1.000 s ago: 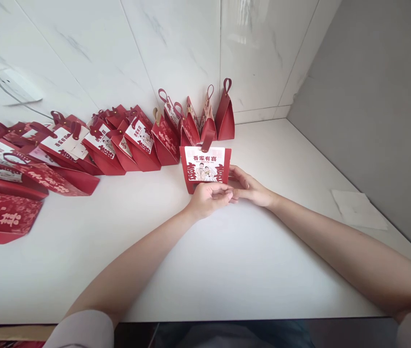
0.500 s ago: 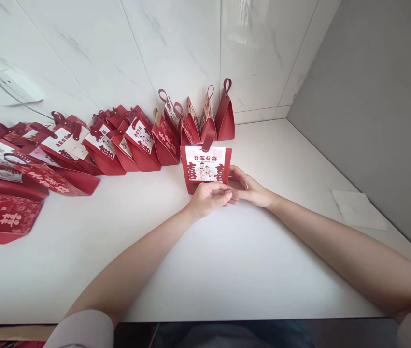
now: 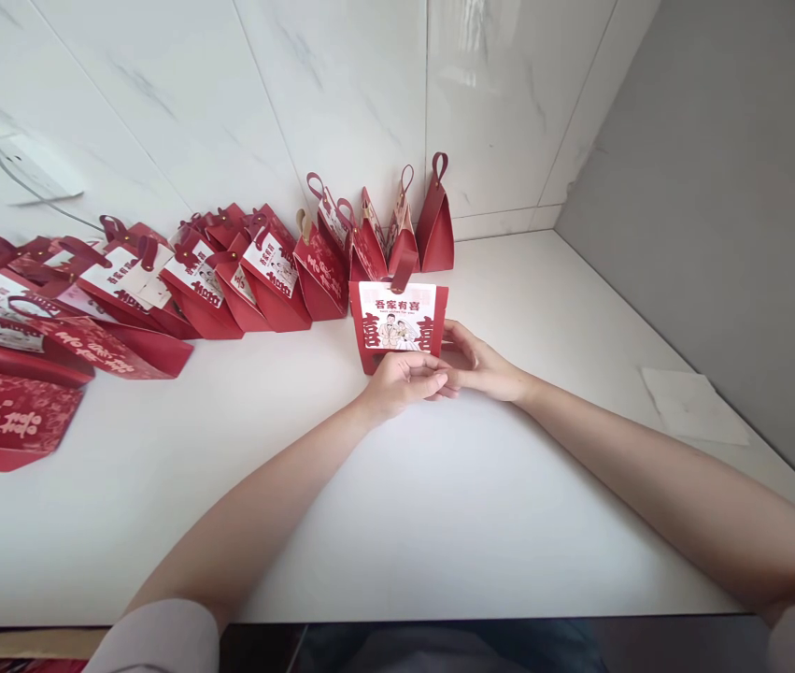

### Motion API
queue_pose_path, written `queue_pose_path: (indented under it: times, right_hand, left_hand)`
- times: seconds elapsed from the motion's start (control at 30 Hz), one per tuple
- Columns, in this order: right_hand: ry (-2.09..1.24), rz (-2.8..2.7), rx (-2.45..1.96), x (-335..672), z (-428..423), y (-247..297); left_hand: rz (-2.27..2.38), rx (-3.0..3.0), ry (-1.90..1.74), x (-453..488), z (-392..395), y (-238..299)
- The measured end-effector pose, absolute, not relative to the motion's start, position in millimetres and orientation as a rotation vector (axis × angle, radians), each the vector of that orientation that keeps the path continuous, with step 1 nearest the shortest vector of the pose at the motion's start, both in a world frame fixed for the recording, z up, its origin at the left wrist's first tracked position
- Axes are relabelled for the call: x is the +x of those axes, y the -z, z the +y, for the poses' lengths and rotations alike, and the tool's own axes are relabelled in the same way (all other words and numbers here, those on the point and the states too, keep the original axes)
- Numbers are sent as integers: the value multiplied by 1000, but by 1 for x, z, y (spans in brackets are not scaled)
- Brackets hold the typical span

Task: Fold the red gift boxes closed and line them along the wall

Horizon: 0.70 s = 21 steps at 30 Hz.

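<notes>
A red gift box [image 3: 397, 318] with a white printed front, wedding-couple picture and dark red strap stands upright on the white table before me. At its lower front edge my left hand [image 3: 403, 381] has its fingers curled and pressed together, the thumb pointing right. My right hand [image 3: 485, 366] curves around the box's lower right side, fingertips against its edge. Both hands meet at the fingertips just before the box, and they hide its bottom right corner. Whether a flap lies between the fingers is hidden.
Several red gift boxes [image 3: 331, 271] with loop handles stand in a row along the tiled wall, reaching to the left edge. A white paper sheet [image 3: 692, 404] lies at the right by the grey partition [image 3: 733, 215]. A socket strip [image 3: 19, 168] with a cable is upper left.
My left hand and right fingertips have shifted very slightly. The box and everything else have stayed in place.
</notes>
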State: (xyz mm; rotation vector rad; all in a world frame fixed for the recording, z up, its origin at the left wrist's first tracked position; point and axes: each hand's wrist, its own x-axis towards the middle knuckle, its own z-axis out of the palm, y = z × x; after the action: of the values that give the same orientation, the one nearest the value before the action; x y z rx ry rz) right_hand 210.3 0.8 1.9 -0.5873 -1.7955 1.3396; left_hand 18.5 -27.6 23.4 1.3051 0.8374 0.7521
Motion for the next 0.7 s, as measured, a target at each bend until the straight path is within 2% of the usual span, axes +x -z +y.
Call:
queue_pose_path:
  times: [0.7]
  right_hand:
    - [-1217, -1841, -650, 207, -2, -5]
  left_hand:
    - [831, 1295, -783, 18, -30, -27]
